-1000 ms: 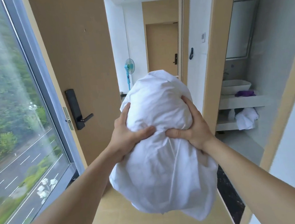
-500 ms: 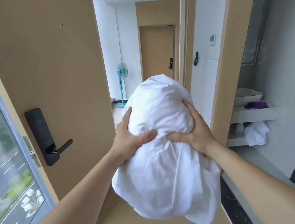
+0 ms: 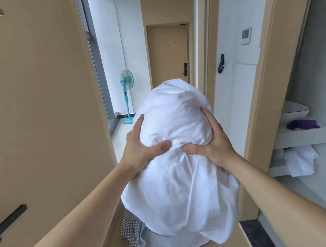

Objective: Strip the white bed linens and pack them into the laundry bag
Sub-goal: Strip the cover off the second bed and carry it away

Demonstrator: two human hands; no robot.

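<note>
Went further along the wall than one second before: passed the window, came close beside the brown door (image 3: 35, 117), and brought into view a laundry bag (image 3: 130, 232) on the floor, not seen earlier. Kept the same hold on the bundle of white linens (image 3: 181, 182) as before. Held this bundle in the air, above the bag and overlapping its open mouth in the view; cannot tell whether touching the bag or only over it. Gripped the upper, rounder part from the left side with the left hand (image 3: 141, 152), fingers spread upward on the cloth, thumb pressed across the gathered waist. Gripped the right side with the right hand (image 3: 213, 144) in the same way, thumb pointing toward the other thumb and nearly meeting it. Let the lower part of the bundle hang loose below both hands. Noticed on the bag a small black-and-white check outside and a pale grey lining inside. Faced a hallway with a blue standing fan (image 3: 128, 98) on the left and a closed far door (image 3: 167, 53) at the end. Saw on the right a shelf (image 3: 302, 138) with a purple cloth (image 3: 302, 124) on top and a white towel (image 3: 300, 160) below it.
</note>
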